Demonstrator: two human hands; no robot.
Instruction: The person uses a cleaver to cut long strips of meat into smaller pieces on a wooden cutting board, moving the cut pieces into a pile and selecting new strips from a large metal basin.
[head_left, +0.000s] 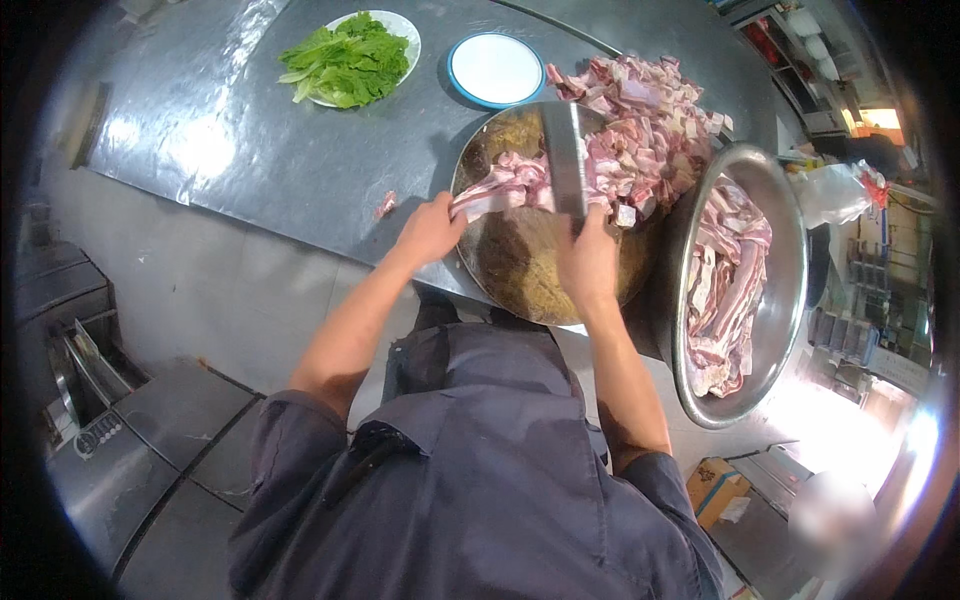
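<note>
My left hand grips the near-left end of a long strip of raw meat, which lies across a round wooden chopping block. My right hand holds a broad-bladed cleaver by its handle, blurred by motion. The blade stands over the strip, and I cannot tell whether it touches the meat. To the right of the blade, a large heap of chopped meat pieces covers the block's far right side and spreads onto the metal table beyond.
A large metal basin at the right edge contains several uncut meat strips. Beyond the block stand a white round dish with a blue rim and a plate of green lettuce. A small meat scrap lies on the steel table.
</note>
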